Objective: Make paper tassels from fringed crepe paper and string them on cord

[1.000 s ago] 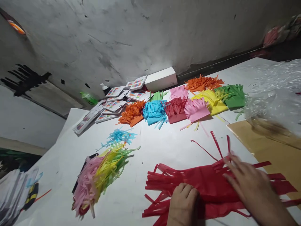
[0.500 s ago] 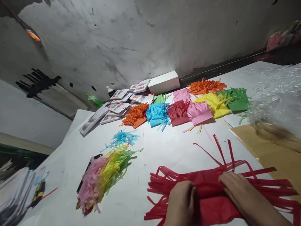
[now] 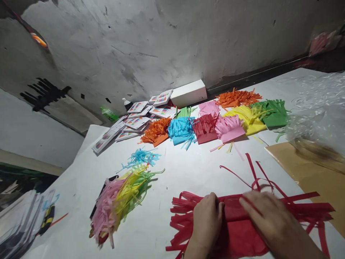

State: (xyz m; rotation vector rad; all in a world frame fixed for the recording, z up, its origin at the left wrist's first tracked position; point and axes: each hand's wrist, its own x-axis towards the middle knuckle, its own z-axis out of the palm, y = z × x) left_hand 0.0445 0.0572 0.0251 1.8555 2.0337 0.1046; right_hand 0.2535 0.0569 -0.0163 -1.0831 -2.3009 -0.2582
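A sheet of red fringed tissue paper (image 3: pixel 238 226) lies near the table's front edge, its cut strips spreading left and right from a plain middle band. My left hand (image 3: pixel 207 221) is closed on the left part of that band, thumb against bent fingers. On the right, my right hand (image 3: pixel 272 219) has its fingers together and curled over the paper near the far edge; it is slightly blurred and its fingertips are partly hidden. Several loose red strips (image 3: pixel 253 172) stick out beyond the right hand.
A pile of pink, yellow and green fringed tissue (image 3: pixel 121 201) lies left, with blue shreds (image 3: pixel 142 157) behind it. Several folded fringed bundles (image 3: pixel 206 135) line the back, beside printed packets (image 3: pixel 136 122) and a white box (image 3: pixel 188 92). Brown paper (image 3: pixel 304 169) and clear plastic (image 3: pixel 318 122) lie right.
My right hand has shifted left and a little up over the red paper, toward my left hand. The loose red strips beyond it have moved. My left hand has risen slightly, still on the paper.
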